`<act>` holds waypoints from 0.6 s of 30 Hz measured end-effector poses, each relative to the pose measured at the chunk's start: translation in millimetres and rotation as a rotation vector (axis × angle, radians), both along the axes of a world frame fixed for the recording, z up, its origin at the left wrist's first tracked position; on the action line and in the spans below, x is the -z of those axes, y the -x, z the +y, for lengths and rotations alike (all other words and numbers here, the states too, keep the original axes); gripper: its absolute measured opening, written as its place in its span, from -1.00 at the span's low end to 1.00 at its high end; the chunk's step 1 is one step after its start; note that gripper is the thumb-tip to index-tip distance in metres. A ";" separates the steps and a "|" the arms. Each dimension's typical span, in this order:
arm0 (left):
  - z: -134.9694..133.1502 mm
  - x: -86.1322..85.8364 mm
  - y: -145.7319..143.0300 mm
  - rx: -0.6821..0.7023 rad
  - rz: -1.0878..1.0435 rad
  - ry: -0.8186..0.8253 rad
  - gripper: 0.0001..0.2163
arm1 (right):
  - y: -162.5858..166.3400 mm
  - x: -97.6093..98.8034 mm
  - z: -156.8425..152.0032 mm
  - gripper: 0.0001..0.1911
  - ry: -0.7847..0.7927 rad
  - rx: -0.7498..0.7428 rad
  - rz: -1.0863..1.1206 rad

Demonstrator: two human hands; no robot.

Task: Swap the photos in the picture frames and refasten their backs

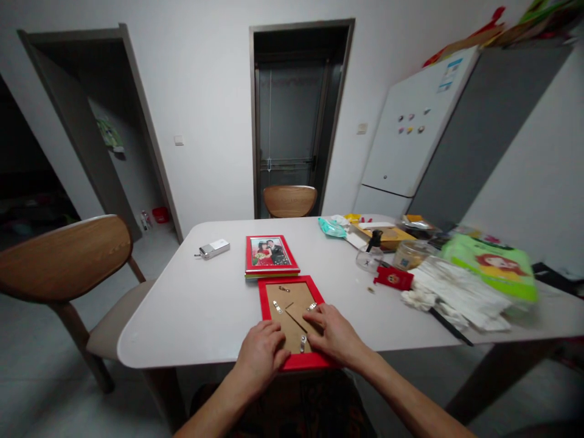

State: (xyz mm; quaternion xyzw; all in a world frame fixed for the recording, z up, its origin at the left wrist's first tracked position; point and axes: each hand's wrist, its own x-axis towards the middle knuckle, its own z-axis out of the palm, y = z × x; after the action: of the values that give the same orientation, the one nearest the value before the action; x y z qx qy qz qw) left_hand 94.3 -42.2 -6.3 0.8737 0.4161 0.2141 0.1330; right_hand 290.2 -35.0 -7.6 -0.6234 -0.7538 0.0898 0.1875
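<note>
A red picture frame lies face down at the near edge of the white table, its brown backing board and metal clips showing. My left hand rests on the frame's lower left corner with fingers curled down on it. My right hand lies flat on the backing board at the lower right, fingers stretched toward the clips. Just beyond stands a stack of frames, the top one red with a photo facing up.
A small silver device lies to the left. The table's right side holds a glass bottle, a red packet, white cloths, a green bag and packets. Wooden chairs stand left and at the far side. A fridge stands at right.
</note>
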 end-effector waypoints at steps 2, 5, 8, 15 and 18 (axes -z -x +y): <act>-0.7 0.9 1.5 -0.001 0.014 0.009 -0.82 | 1.5 1.8 -1.6 -0.63 -0.029 0.000 -0.026; -4.9 1.4 4.1 -0.027 0.029 0.032 -0.69 | 2.2 2.5 -6.5 -0.66 -0.065 0.009 -0.057; -8.8 0.6 6.0 -0.026 0.058 0.054 -0.51 | 3.4 0.2 -10.0 -0.68 -0.060 0.019 -0.079; -6.2 -7.1 4.8 -0.043 0.151 0.061 -0.49 | 2.9 -4.5 -3.6 -0.74 -0.006 -0.041 -0.085; -4.7 -9.2 5.4 -0.041 0.144 0.056 -0.52 | -3.2 -1.6 -3.1 -0.70 -0.050 -0.034 -0.037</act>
State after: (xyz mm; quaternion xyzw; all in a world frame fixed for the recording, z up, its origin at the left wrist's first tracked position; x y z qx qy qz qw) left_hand 88.9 -46.9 2.8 0.8740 0.4483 0.1414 0.1228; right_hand 293.3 -38.1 -5.9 -0.6072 -0.7696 0.0626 0.1875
